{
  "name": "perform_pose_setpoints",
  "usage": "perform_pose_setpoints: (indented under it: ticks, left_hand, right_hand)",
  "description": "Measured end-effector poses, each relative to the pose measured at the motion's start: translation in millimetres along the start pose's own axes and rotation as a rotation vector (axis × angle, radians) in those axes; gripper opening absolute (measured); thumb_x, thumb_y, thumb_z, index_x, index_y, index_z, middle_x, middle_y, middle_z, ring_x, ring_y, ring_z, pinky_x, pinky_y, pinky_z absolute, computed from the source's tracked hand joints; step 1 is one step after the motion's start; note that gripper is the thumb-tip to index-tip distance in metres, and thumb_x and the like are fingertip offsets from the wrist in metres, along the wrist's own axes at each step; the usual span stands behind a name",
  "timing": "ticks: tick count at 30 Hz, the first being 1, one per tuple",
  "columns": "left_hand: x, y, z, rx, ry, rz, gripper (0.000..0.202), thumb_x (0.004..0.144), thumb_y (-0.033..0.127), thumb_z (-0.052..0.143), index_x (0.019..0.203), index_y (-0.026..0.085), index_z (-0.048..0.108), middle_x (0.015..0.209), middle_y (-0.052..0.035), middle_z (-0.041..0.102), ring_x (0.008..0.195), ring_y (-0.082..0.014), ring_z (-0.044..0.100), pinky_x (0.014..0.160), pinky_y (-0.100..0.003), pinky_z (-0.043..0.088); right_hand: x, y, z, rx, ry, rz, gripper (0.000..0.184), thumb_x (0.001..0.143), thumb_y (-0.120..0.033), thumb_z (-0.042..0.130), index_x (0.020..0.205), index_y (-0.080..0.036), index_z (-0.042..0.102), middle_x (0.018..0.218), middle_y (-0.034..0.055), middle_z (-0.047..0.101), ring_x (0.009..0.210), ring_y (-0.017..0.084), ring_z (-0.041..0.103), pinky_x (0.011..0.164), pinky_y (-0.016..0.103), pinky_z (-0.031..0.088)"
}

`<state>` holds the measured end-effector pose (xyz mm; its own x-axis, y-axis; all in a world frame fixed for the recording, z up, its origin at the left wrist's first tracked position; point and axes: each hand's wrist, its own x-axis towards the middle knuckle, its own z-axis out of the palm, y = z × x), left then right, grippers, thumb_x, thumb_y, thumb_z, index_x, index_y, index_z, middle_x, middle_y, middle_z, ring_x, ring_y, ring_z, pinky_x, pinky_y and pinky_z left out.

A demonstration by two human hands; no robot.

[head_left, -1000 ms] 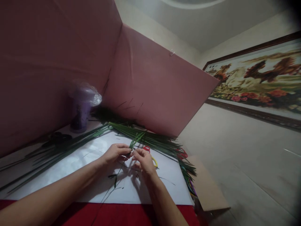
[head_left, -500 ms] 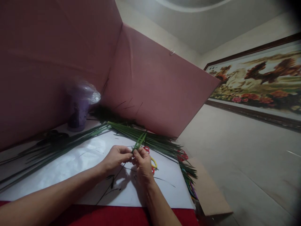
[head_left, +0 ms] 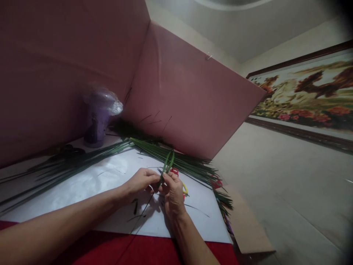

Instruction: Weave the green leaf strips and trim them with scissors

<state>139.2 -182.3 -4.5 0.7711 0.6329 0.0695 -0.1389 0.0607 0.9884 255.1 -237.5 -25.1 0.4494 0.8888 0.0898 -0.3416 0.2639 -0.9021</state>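
Note:
Both hands meet over the white board (head_left: 110, 184), pinching a small piece of green leaf strips (head_left: 168, 161). My left hand (head_left: 143, 181) is closed on its lower left side, thumb against the fingers. My right hand (head_left: 173, 193) grips the same piece from the right with thumb and fingertips. Looped green strips stick up above the fingers, and a thin dark strand (head_left: 143, 211) trails down toward the front. The fingers hide the lower part of the piece. Just behind my right hand lie scissors with red and yellow handles (head_left: 185, 188), partly covered.
Long green leaves (head_left: 187, 165) fan out along the board's back and left. A purple cup-like container (head_left: 95, 127) with clear plastic on top stands at the back left. Pink panels (head_left: 190, 92) rise behind. Red cloth (head_left: 143, 248) lies in front, and a brown cardboard sheet (head_left: 248, 221) is at the right.
The view has shifted slightly. The held leaf piece now stands more upright, with its loop spread wider. Both hands keep their pinch on it.

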Motion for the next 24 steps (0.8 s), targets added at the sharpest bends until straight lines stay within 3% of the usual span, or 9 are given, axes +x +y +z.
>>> perform_pose_setpoints:
  ticks: [11,18,24]
  left_hand:
    - [2.9,-4.2,-0.8,-0.017,0.020,-0.079,0.014,0.063,0.026,0.062,0.062,0.012,0.062,0.057,-0.0031,0.064,0.052,-0.0103,0.051,0.050,-0.022,0.034]
    - [4.2,-5.0,-0.7,-0.115,0.037,-0.130,0.014,0.062,0.025,0.064,0.065,0.012,0.060,0.058,-0.0045,0.065,0.049,-0.0103,0.051,0.047,-0.022,0.032]
    - [8.4,-10.0,-3.5,-0.066,0.065,-0.053,0.014,0.063,0.024,0.064,0.060,0.011,0.060,0.056,-0.0051,0.065,0.046,-0.0085,0.047,0.048,-0.022,0.031]
  right_hand:
    - [3.2,4.7,-6.1,-0.019,0.019,-0.028,0.019,0.069,-0.026,0.067,0.067,-0.015,0.052,0.056,-0.0042,0.049,0.041,0.005,0.042,0.035,0.015,0.022]
    - [7.2,7.3,-7.9,-0.071,0.066,-0.064,0.026,0.066,-0.032,0.070,0.064,-0.016,0.050,0.052,-0.0065,0.044,0.036,0.004,0.034,0.034,0.017,0.022]
    - [5.8,3.3,-5.4,-0.205,0.072,-0.041,0.030,0.063,-0.036,0.071,0.063,-0.015,0.050,0.050,-0.0074,0.041,0.035,0.003,0.030,0.034,0.016,0.019]
